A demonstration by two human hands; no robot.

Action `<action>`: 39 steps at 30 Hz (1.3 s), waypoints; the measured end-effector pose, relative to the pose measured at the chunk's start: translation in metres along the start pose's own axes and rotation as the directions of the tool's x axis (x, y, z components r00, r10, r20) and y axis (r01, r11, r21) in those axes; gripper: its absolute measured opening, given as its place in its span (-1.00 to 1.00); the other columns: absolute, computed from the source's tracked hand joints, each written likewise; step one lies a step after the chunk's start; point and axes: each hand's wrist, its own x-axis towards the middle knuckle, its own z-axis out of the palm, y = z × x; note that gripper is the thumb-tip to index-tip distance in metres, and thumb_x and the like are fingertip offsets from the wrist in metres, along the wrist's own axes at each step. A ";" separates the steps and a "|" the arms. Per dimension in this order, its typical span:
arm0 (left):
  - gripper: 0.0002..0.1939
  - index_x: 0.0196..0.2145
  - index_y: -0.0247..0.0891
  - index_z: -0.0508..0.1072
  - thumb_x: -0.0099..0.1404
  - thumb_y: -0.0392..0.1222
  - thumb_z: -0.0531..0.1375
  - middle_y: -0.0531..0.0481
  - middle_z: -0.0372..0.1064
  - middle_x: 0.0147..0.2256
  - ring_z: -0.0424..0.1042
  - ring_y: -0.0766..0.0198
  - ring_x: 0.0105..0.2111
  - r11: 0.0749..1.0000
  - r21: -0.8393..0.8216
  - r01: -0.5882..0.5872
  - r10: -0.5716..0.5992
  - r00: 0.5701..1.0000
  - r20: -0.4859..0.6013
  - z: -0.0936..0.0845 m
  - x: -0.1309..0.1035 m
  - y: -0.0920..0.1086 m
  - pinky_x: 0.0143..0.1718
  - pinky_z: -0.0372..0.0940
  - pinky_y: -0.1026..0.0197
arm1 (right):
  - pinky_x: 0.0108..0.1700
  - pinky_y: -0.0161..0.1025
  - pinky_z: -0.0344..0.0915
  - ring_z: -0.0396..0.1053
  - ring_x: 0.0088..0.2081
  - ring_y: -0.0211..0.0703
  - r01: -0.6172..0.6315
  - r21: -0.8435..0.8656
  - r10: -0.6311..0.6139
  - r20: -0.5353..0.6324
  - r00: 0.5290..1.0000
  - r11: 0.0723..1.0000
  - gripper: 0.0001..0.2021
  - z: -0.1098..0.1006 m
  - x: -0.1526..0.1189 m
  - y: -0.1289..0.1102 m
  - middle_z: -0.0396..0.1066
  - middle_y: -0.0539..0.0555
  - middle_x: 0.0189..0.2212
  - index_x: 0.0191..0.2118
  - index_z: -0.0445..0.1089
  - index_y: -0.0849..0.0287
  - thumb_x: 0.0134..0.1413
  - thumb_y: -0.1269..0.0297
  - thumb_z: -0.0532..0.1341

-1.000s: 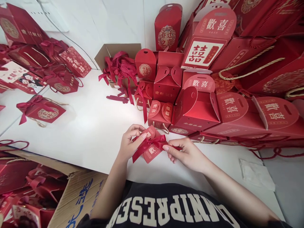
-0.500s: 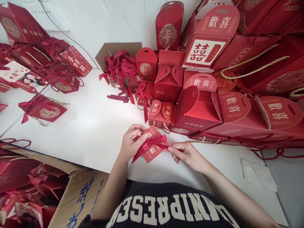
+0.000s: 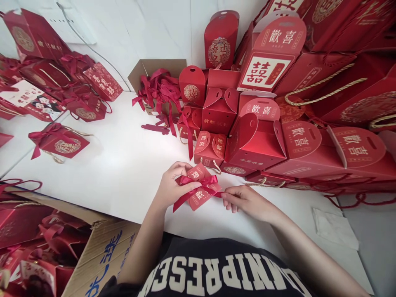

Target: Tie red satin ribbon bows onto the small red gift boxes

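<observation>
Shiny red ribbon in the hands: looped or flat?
Looped, bow-like: the shiny red ribbon has a loop either side of its middle; the right hand pinches one end. Knot tightness: cannot tell.

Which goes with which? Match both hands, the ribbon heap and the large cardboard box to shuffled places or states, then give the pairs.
1. Left hand
2. Right hand
3. Ribbon heap
4. Large cardboard box

A. Spilling from an open carton
B. Marked with blue writing
C. Pinching a ribbon end
D. Holding the small box and bow

Pairs: 1D, 2C, 3A, 4B
</observation>
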 end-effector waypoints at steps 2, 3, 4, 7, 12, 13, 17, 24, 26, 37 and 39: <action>-0.56 -0.57 -0.27 0.19 0.09 -0.09 0.40 -0.07 0.35 -0.13 0.43 0.16 -0.12 1.000 0.004 0.011 -0.011 0.999 0.046 -0.003 0.001 0.002 -0.09 0.33 0.13 | -0.36 -0.28 0.31 0.46 -0.39 -0.18 -0.016 -0.144 0.007 -0.061 0.998 0.989 -0.77 -0.009 -0.004 -0.004 0.48 0.04 -0.36 -0.22 0.40 0.15 0.32 0.17 0.06; -0.57 -0.56 -0.27 0.21 0.09 -0.08 0.40 -0.07 0.35 -0.11 0.42 0.15 -0.11 1.000 0.007 0.013 -0.014 0.998 0.066 -0.004 0.001 0.002 -0.08 0.33 0.13 | -0.34 -0.28 0.31 0.48 -0.37 -0.18 -0.018 -0.183 -0.001 -0.107 0.994 0.983 -0.81 -0.013 -0.006 -0.007 0.49 0.03 -0.33 -0.13 0.37 0.12 0.32 0.23 0.05; -0.59 -0.55 -0.27 0.23 0.09 -0.07 0.40 -0.07 0.35 -0.10 0.42 0.15 -0.09 1.000 0.007 0.013 -0.013 0.996 0.087 -0.006 0.001 0.003 -0.06 0.32 0.13 | -0.32 -0.27 0.32 0.48 -0.39 -0.19 -0.018 -0.198 -0.014 -0.157 0.987 0.980 -0.80 -0.017 -0.008 -0.011 0.50 0.01 -0.31 -0.05 0.33 0.10 0.33 0.26 0.02; -0.68 -0.42 -0.24 0.31 0.12 -0.08 0.39 -0.08 0.35 -0.05 0.40 0.13 -0.02 0.999 -0.033 0.016 -0.011 0.990 0.143 -0.010 -0.001 0.006 0.00 0.31 0.12 | -0.40 -0.29 0.32 0.38 -0.60 -0.30 0.026 -0.115 -0.052 -0.221 0.974 0.993 -0.76 -0.019 -0.011 -0.025 0.50 -0.04 -0.40 0.04 0.24 0.05 0.38 0.17 -0.02; -0.54 -0.03 -0.14 0.29 0.18 0.00 0.32 -0.07 0.30 0.03 0.36 0.14 0.01 0.996 0.069 0.050 -0.046 0.997 -0.060 -0.019 -0.014 0.006 0.03 0.27 0.10 | -0.70 -0.42 0.16 0.20 -0.67 -0.33 0.105 0.134 -0.091 -0.107 0.990 0.985 -0.61 -0.009 0.002 -0.043 0.32 -0.12 -0.57 0.06 0.23 0.03 0.27 -0.09 0.11; -0.60 -0.08 -0.16 0.33 0.20 0.03 0.29 -0.05 0.34 -0.04 0.36 0.15 -0.03 0.984 0.158 0.082 -0.063 0.990 -0.123 -0.022 -0.018 0.006 0.00 0.26 0.11 | -0.72 -0.45 0.14 0.18 -0.66 -0.34 0.112 0.147 -0.099 -0.093 0.991 0.983 -0.60 -0.007 0.007 -0.045 0.30 -0.13 -0.58 0.06 0.23 0.03 0.25 -0.09 0.14; -0.57 -0.47 -0.23 0.41 0.30 0.19 0.14 0.02 0.39 -0.38 0.36 0.21 -0.33 0.857 0.415 0.305 -0.260 0.952 -0.163 -0.032 -0.033 0.009 -0.28 0.20 0.19 | -0.74 -0.49 0.04 0.09 -0.73 -0.42 0.128 0.156 -0.125 -0.029 0.992 0.979 -0.66 -0.008 0.024 -0.044 0.30 -0.16 -0.62 -0.06 0.25 0.06 0.21 -0.05 0.22; -0.56 -0.46 -0.29 0.51 0.36 0.10 0.12 0.00 0.49 -0.43 0.41 0.23 -0.35 0.954 0.042 0.296 -0.292 0.893 0.342 -0.034 -0.041 0.011 -0.24 0.25 0.24 | -0.74 -0.47 -0.09 0.09 -0.76 -0.43 0.173 0.190 -0.199 0.127 0.972 0.966 -0.65 -0.009 0.040 -0.035 0.23 -0.15 -0.71 -0.33 0.33 0.19 0.19 -0.04 0.24; -0.63 -0.44 -0.29 0.52 0.36 0.03 0.15 -0.03 0.51 -0.40 0.44 0.21 -0.32 0.960 -0.093 0.263 -0.211 0.902 0.376 -0.033 -0.039 0.005 -0.18 0.29 0.21 | -0.69 -0.45 -0.05 0.13 -0.71 -0.44 0.204 0.211 -0.234 0.130 0.964 0.956 -0.62 -0.009 0.042 -0.034 0.25 -0.12 -0.68 -0.40 0.33 0.21 0.21 -0.03 0.23; -0.62 -0.55 -0.30 0.45 0.31 0.01 0.20 -0.08 0.46 -0.46 0.43 0.20 -0.38 0.924 -0.274 0.265 -0.136 0.901 0.412 -0.032 -0.030 -0.019 -0.26 0.33 0.18 | -0.55 -0.36 0.01 0.06 -0.64 -0.40 0.274 0.241 -0.300 0.076 0.951 0.931 -0.54 -0.009 0.051 -0.026 0.16 -0.13 -0.69 -0.55 0.22 0.18 0.24 -0.05 0.19; -0.61 -0.56 -0.30 0.45 0.31 0.01 0.20 -0.09 0.47 -0.45 0.44 0.20 -0.37 0.923 -0.279 0.266 -0.132 0.898 0.421 -0.032 -0.029 -0.021 -0.26 0.33 0.18 | -0.55 -0.36 -0.01 0.06 -0.63 -0.40 0.273 0.249 -0.299 0.072 0.952 0.929 -0.54 -0.008 0.052 -0.025 0.16 -0.12 -0.68 -0.54 0.23 0.19 0.24 -0.04 0.20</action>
